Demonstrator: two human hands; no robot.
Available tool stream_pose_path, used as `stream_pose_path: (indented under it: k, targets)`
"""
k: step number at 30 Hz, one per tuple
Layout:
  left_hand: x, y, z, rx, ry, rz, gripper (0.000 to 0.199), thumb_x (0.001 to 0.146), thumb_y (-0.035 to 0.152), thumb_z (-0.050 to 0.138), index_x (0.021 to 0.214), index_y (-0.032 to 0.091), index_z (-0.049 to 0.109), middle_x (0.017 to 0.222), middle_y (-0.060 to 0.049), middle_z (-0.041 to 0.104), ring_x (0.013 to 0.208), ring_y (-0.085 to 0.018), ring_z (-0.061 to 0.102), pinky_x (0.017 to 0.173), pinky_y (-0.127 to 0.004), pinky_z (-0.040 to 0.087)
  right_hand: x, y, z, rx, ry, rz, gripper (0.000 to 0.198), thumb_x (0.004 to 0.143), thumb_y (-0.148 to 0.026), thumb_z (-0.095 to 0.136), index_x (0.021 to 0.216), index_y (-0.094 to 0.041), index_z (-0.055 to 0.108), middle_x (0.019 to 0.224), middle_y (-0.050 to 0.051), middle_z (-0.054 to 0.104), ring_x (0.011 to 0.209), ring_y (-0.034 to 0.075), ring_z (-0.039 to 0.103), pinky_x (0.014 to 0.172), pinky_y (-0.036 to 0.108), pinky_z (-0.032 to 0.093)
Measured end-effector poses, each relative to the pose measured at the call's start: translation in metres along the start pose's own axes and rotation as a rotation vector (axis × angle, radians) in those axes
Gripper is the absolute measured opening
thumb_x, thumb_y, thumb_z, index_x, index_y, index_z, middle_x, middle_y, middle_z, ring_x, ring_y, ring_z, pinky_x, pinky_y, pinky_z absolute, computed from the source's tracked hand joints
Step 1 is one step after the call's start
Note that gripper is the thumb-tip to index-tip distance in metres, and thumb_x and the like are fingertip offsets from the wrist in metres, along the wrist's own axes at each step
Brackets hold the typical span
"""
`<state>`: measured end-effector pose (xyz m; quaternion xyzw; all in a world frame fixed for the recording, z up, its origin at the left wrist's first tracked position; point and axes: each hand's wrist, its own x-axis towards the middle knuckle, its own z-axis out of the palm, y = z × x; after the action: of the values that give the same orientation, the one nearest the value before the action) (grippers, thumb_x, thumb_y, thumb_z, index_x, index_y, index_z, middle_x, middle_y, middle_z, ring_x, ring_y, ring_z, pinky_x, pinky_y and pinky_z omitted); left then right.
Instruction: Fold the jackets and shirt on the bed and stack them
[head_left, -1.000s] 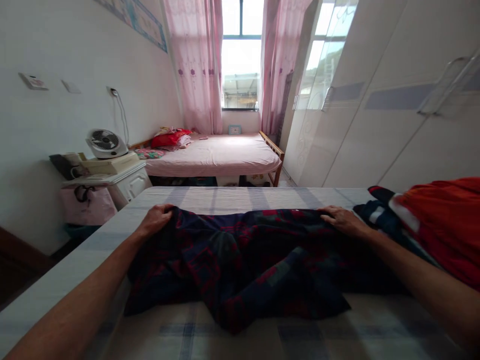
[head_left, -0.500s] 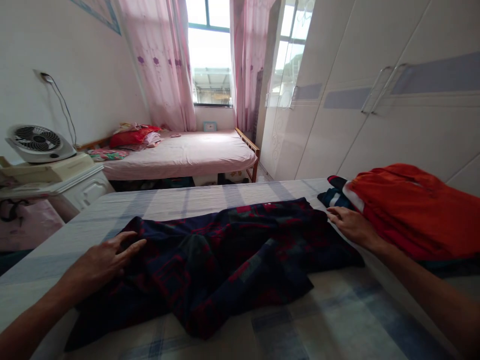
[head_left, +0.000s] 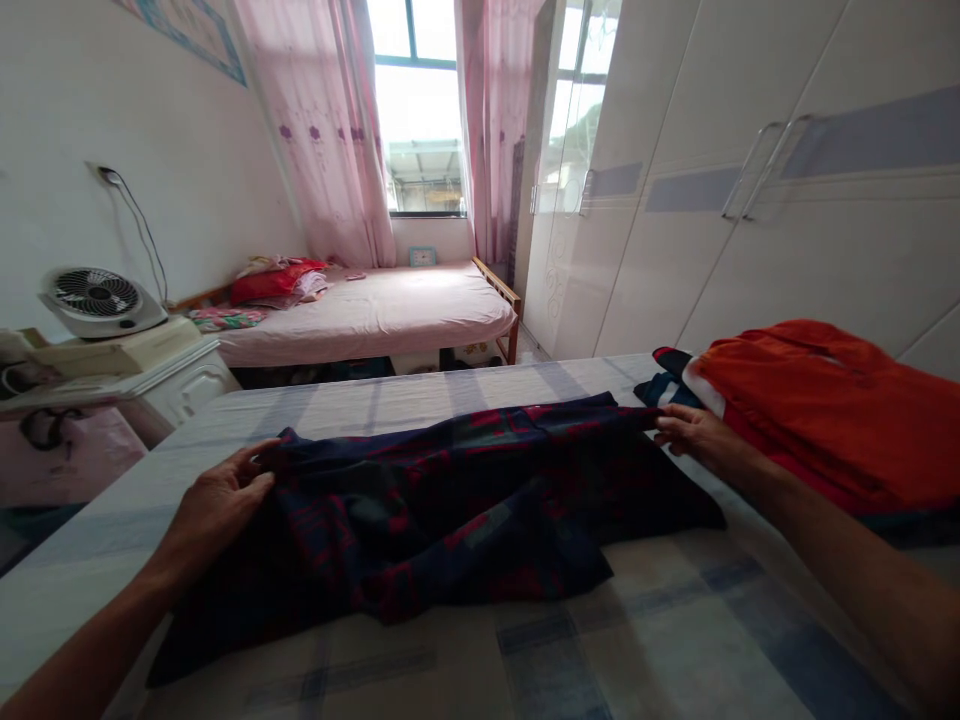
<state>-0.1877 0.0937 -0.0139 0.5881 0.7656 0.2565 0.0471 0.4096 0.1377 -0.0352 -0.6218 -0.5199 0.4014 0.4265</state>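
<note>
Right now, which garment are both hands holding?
The dark patterned garment, its far edge held by the left hand and right hand; the orange garment lies at right, unheld.

Daylight enters through the far window (head_left: 420, 110), whose panes are overexposed nearly to white. The pink curtains (head_left: 322, 110) are lit from behind, and a pale bright patch lies on the far bed (head_left: 442, 285). Mirrored glare marks the glossy wardrobe panels (head_left: 581, 110). The foreground is dim: folds of the dark patterned garment (head_left: 450, 500) sink towards black, and the checked bedsheet (head_left: 555, 640) is shaded and soft in detail. Wide-angle stretching tilts lines near the edges.
</note>
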Motion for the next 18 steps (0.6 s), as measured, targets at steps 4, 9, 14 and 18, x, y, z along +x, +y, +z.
stream_pose_path:
  k: [4,9,14,18]
  targets:
    - [-0.005,0.027,0.017,0.275,0.111,0.336,0.049,0.081,0.037,0.036,0.117,0.013,0.059,0.114,-0.015,0.059,0.106,-0.03,0.055,0.094,-0.04,0.042,0.0,0.005,0.0,0.033,-0.036,0.187,0.022,0.072,-0.035,0.062,0.089,-0.022,0.058,0.093,0.008,0.065,0.07,0.017,0.066,0.048,0.021,0.049]
    - [-0.003,0.087,0.035,0.19,-0.206,0.641,0.042,0.084,0.048,0.04,0.116,0.03,0.061,0.124,-0.003,0.059,0.107,-0.024,0.057,0.094,-0.034,0.042,0.012,-0.012,0.006,0.075,-0.207,0.3,0.019,0.07,-0.032,0.07,0.081,-0.019,0.061,0.086,0.005,0.067,0.055,0.01,0.061,0.04,0.016,0.045]
    - [0.044,0.073,0.04,0.308,-0.225,0.474,0.044,0.082,0.039,0.042,0.116,0.02,0.062,0.123,-0.011,0.059,0.114,-0.029,0.052,0.096,-0.039,0.038,0.019,-0.01,0.002,0.176,-0.179,0.189,0.011,0.071,-0.028,0.065,0.08,-0.025,0.061,0.093,0.006,0.068,0.079,0.02,0.068,0.058,0.026,0.055]
    - [0.072,0.05,0.041,0.313,-0.342,0.445,0.027,0.073,0.034,0.052,0.091,0.026,0.07,0.098,-0.005,0.069,0.094,-0.024,0.061,0.083,-0.03,0.044,0.023,-0.002,0.004,0.186,-0.154,0.179,0.011,0.071,-0.027,0.063,0.081,-0.026,0.062,0.095,0.008,0.069,0.086,0.024,0.067,0.068,0.032,0.057]
